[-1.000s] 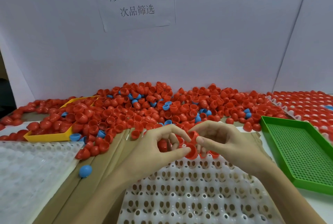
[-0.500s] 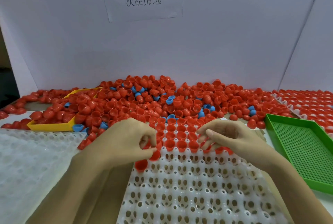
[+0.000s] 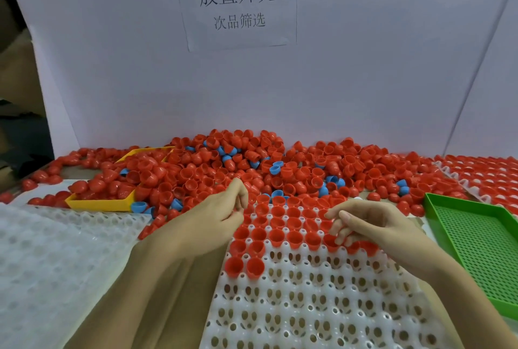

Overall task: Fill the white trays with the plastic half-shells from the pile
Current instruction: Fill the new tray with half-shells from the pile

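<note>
Red plastic half-shells [image 3: 276,236] are filling the white perforated tray's [image 3: 322,306] far rows; we are judging most pockets unfilled, finger states unclear.

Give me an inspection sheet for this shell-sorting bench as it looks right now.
Surface: brown cardboard under the trays.
Job's things: white tray, far rows filled with red shells; pile behind, red with a few blue.
Clutter: yellow tray, green tray, a filled tray far right.
Grippers: left hand and right hand over the filled rows; grip unclear.
Cables: nothing seen.
Surroundings: white wall, paper sign.
</note>
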### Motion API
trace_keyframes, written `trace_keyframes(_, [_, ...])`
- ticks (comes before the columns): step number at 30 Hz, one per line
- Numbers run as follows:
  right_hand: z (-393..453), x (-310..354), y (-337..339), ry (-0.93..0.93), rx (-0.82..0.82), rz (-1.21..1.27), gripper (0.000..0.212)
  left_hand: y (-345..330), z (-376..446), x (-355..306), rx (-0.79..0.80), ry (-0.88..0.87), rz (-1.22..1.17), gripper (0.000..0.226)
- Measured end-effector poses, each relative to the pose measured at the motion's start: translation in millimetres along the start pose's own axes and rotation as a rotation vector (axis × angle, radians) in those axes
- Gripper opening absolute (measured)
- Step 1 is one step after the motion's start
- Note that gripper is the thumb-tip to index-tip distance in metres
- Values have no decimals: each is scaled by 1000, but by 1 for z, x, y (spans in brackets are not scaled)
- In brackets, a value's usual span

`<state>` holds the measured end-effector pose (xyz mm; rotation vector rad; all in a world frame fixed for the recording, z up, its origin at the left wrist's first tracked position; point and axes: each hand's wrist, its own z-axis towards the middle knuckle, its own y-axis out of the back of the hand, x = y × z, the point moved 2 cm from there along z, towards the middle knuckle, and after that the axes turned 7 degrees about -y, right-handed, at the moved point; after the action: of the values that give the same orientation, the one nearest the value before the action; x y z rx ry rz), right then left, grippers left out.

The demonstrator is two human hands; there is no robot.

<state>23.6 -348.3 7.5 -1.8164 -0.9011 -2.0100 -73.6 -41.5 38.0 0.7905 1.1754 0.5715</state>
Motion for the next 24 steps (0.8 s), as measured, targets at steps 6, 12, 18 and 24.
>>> trace_keyframes(6, [-2,3,1,-11,-37,28,25,16,3,49,-469,245,482,21])
trace_keyframes(12, [-3,5,3,-9,-54,55,26,6,8,76,-550,285,494,17])
trace_keyframes(18, [-2,5,2,-9,-44,57,25,11,61,94,-336,236,478,29])
trace_keyframes(24, [-5,10,6,17,-39,101,27,21,98,115,-76,295,609,40])
